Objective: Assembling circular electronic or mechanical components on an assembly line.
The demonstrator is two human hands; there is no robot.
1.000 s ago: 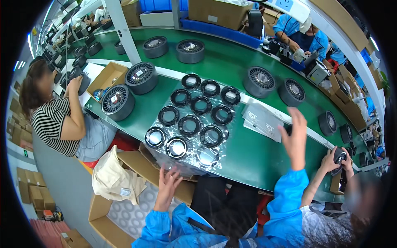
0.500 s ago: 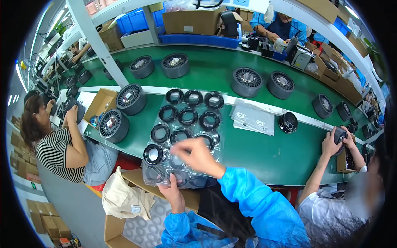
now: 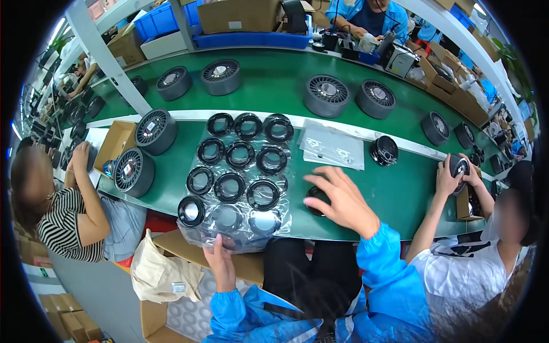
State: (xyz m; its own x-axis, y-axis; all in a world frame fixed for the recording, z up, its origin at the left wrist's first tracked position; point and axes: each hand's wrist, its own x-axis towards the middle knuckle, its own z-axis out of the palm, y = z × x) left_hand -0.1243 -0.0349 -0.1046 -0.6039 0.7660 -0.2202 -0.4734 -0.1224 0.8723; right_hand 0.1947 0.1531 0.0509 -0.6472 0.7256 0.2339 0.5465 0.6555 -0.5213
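Note:
A clear plastic tray lies on the green bench, overhanging its near edge, with several glossy black rings in rows. Two slots in its nearest row hold no ring. My left hand grips the tray's near edge, thumb on top. To the right of the tray, my right hand hovers with fingers apart over a single black ring. Fingers and thumb partly cover that ring, which seems to rest on the bench; contact is unclear.
Flat clear bags and a film-wrapped dark round part lie to the right. Grey spoked wheels stand along the far belt, more at left. Co-workers sit on both sides. An open carton with a cloth bag sits below.
My right hand has moved right, from above the tray to the bench, where a black ring now shows beneath it. One more tray slot shows no ring. The view has shifted slightly.

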